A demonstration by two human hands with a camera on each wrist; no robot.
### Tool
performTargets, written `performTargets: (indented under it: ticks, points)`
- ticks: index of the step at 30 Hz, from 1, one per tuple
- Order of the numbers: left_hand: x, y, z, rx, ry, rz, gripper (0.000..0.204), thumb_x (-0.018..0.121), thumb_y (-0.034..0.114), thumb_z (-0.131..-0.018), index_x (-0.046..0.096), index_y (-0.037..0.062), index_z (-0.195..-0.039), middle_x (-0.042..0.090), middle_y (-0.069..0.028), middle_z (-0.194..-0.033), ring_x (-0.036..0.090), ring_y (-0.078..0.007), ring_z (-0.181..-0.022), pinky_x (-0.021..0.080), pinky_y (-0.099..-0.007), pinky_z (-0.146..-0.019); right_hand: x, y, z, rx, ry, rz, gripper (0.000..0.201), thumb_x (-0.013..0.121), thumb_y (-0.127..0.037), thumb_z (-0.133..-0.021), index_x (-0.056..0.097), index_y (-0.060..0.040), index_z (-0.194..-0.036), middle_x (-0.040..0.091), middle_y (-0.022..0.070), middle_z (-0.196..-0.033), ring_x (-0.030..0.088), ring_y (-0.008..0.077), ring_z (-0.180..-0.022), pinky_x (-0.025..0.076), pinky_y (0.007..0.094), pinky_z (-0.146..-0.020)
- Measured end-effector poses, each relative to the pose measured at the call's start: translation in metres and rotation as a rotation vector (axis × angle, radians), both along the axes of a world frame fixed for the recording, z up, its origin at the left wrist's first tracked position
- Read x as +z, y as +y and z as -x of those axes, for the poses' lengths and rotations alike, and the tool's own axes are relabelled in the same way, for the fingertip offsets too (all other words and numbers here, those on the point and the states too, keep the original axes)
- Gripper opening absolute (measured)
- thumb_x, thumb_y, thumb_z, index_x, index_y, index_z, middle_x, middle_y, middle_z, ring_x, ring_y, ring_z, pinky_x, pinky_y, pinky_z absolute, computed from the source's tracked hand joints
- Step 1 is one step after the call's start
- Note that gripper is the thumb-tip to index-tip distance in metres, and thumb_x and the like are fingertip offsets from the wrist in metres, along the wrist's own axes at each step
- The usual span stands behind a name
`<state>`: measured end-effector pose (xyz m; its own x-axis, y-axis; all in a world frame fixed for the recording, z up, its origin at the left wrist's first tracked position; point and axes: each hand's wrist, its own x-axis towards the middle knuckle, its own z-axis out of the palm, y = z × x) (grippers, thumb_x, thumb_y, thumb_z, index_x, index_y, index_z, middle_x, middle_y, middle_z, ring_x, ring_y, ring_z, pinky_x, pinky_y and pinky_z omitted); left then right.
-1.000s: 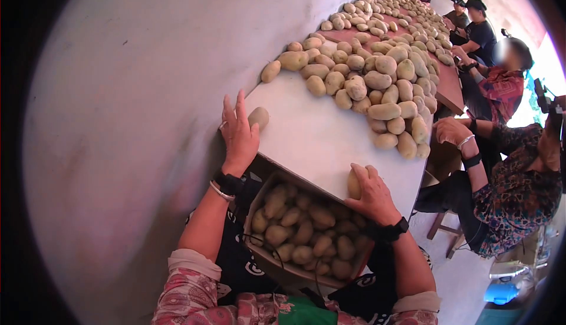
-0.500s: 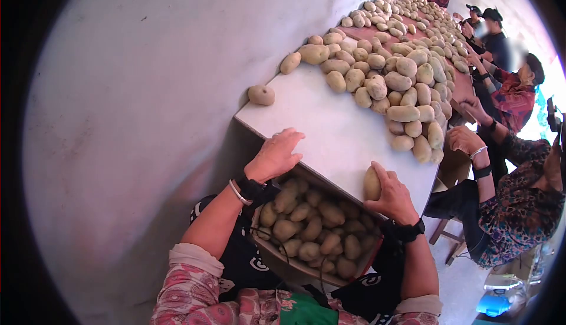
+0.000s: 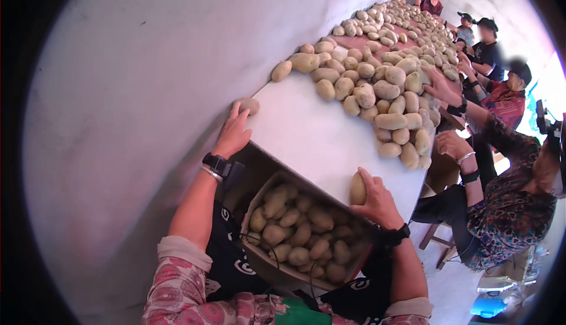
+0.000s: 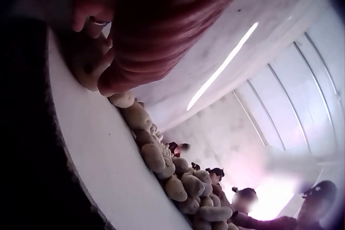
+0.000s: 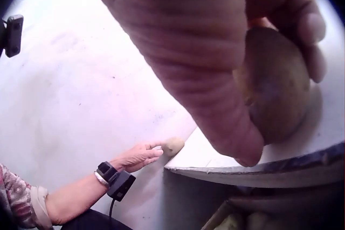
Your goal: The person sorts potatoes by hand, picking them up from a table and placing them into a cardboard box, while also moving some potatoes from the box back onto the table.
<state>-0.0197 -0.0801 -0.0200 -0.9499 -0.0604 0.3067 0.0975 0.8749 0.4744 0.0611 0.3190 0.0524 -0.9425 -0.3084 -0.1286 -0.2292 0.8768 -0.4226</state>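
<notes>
At the left corner of the white tabletop (image 3: 295, 119), the left hand (image 3: 232, 135) has its fingers and thumb on a potato (image 3: 250, 106). The left wrist view shows this potato (image 4: 86, 65) between the thumb and fingers. Near the front edge, the right hand (image 3: 378, 202) holds another potato (image 3: 357, 189) against the surface. Up close in the right wrist view, the thumb and fingers lie round that potato (image 5: 277, 84). Beyond both hands spreads a large heap of potatoes (image 3: 386, 90).
Below the table edge stands a cardboard box (image 3: 250, 210) holding several potatoes (image 3: 298, 231). A wall (image 3: 130, 119) runs along the left. Several people sit down the right side; the nearest person (image 3: 507, 195) has one hand (image 3: 442, 86) at the heap.
The left hand, lower and apart from the corner potato half a second ago, has moved up onto it. The right hand keeps its potato. The nearest person's hand has reached to the heap.
</notes>
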Motion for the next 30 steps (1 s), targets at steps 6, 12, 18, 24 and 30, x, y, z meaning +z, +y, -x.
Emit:
performTargets:
  ticks: [6,12,18,24,30]
  points:
    - [0.022,0.015,-0.007,0.098,0.008,0.18,0.054,0.061,0.008,-0.07,0.047,0.0072,-0.122,0.017,-0.0229,-0.145,0.024,-0.0394,-0.132,0.029,-0.0507,-0.102,0.001,-0.002,0.002,-0.008,-0.012,-0.029,0.09,0.075,-0.025,-0.059,0.03,-0.0144,-0.137,0.048,0.0228,-0.111,0.055,0.0408,-0.095,0.047,0.0433,-0.085]
    - [0.006,0.0,0.007,0.106,-0.063,0.383,0.033,0.057,0.002,-0.07,0.052,0.0092,-0.102,0.024,-0.0241,-0.141,0.029,-0.0413,-0.128,0.031,-0.05,-0.099,-0.001,-0.003,-0.002,0.015,0.043,-0.016,0.089,0.074,-0.024,-0.061,0.03,-0.0146,-0.137,0.048,0.024,-0.109,0.056,0.0417,-0.092,0.048,0.0441,-0.082]
    - [0.032,0.019,0.009,0.199,-0.201,0.147,0.038,0.051,0.002,-0.073,0.055,0.0169,-0.108,0.036,-0.0234,-0.131,0.043,-0.0401,-0.115,0.037,-0.0467,-0.091,-0.001,0.0,-0.003,0.013,0.046,0.014,0.089,0.075,-0.024,-0.062,0.03,-0.0149,-0.137,0.049,0.0253,-0.11,0.057,0.0415,-0.092,0.048,0.0444,-0.082]
    - [0.009,0.014,0.012,0.184,-0.087,0.258,0.045,0.049,0.004,-0.077,0.052,0.0186,-0.119,0.03,-0.0238,-0.137,0.034,-0.0439,-0.122,0.034,-0.0521,-0.094,0.007,0.005,-0.009,-0.047,0.037,-0.036,0.09,0.076,-0.026,-0.062,0.029,-0.0153,-0.138,0.052,0.0234,-0.107,0.057,0.0398,-0.094,0.047,0.0442,-0.083]
    - [0.019,0.015,-0.002,0.178,-0.207,0.089,0.053,0.046,0.002,-0.076,0.049,0.0184,-0.126,0.017,-0.0237,-0.145,0.021,-0.0453,-0.131,0.026,-0.0561,-0.102,-0.004,0.004,-0.004,-0.019,-0.007,0.018,0.096,0.078,-0.026,-0.059,0.027,-0.0127,-0.139,0.052,0.0232,-0.112,0.054,0.0391,-0.1,0.044,0.042,-0.089]
